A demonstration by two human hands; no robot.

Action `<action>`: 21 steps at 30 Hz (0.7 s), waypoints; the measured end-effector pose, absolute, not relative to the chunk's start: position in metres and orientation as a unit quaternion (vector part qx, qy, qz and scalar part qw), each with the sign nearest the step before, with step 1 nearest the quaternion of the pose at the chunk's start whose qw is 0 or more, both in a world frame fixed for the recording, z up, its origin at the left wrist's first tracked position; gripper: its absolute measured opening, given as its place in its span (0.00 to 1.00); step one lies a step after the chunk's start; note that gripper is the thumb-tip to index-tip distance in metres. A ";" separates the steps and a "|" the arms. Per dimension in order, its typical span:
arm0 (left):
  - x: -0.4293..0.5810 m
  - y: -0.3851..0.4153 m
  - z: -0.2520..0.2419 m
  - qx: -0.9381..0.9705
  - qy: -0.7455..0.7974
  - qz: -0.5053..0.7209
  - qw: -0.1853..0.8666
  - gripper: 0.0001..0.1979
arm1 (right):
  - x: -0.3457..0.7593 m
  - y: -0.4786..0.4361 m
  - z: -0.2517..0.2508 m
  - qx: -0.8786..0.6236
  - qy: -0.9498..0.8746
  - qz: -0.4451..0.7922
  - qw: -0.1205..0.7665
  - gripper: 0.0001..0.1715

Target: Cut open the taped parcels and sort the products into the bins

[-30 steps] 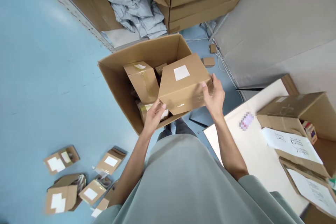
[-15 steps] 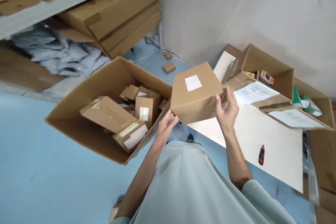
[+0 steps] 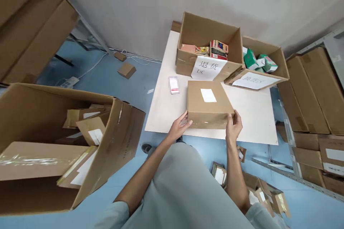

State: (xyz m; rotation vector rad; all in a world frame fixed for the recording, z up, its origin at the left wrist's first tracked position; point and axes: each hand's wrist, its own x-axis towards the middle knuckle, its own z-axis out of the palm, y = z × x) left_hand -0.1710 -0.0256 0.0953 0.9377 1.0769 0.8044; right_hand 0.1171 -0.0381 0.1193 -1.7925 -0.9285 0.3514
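Note:
Between my two hands is a closed cardboard box (image 3: pixel 209 105) with a white label on top, over the near part of a white table (image 3: pixel 169 114). My left hand (image 3: pixel 179 127) grips its near left corner, and my right hand (image 3: pixel 233 125) grips the near right corner. The fingers curl round the edges and are partly hidden. Whether the box's underside rests on the tabletop, I cannot tell. Just behind it stands an open carton (image 3: pixel 185 64) with a handwritten sheet, holding small colourful boxes (image 3: pixel 219 48).
A second open carton (image 3: pixel 282 69) holds green-and-white packets (image 3: pixel 264 62). A card-like item (image 3: pixel 173 85) lies on the table's left side. At my left is a large open carton (image 3: pixel 129 132) of parcels. Racks with boxes (image 3: pixel 314 93) stand at the right; more parcels (image 3: pixel 264 193) are on the floor.
My view has turned right, from the large parcel carton to the white table. Both hands have carried the labelled box along, and it is now over the table, more level than before.

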 end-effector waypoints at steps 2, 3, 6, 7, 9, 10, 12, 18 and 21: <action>-0.149 -0.029 0.087 0.428 0.481 0.340 0.685 0.52 | 0.140 -0.055 0.092 -0.765 -0.328 0.170 0.527 0.50; -0.142 -0.032 0.083 0.429 0.485 0.338 0.682 0.52 | 0.147 -0.064 0.080 -0.770 -0.314 0.181 0.525 0.49; -0.135 -0.043 0.067 0.418 0.516 0.328 0.673 0.56 | 0.154 -0.084 0.055 -0.780 -0.306 0.220 0.500 0.47; -0.135 -0.047 0.061 0.415 0.523 0.314 0.675 0.58 | 0.153 -0.087 0.049 -0.788 -0.307 0.228 0.482 0.47; -0.139 -0.055 0.051 0.414 0.525 0.281 0.689 0.58 | 0.148 -0.089 0.043 -0.809 -0.326 0.217 0.438 0.45; -0.142 -0.059 0.046 0.415 0.522 0.271 0.695 0.57 | 0.144 -0.086 0.042 -0.816 -0.346 0.200 0.417 0.44; -0.150 -0.065 0.040 0.413 0.519 0.274 0.696 0.54 | 0.130 -0.077 0.044 -0.811 -0.403 0.163 0.392 0.42; -0.216 -0.078 0.036 0.339 0.576 0.392 0.632 0.46 | 0.044 -0.028 0.059 -0.694 -0.564 0.258 0.366 0.38; -0.279 -0.097 0.034 0.295 0.608 0.453 0.581 0.45 | -0.016 -0.009 0.063 -0.626 -0.635 0.322 0.318 0.36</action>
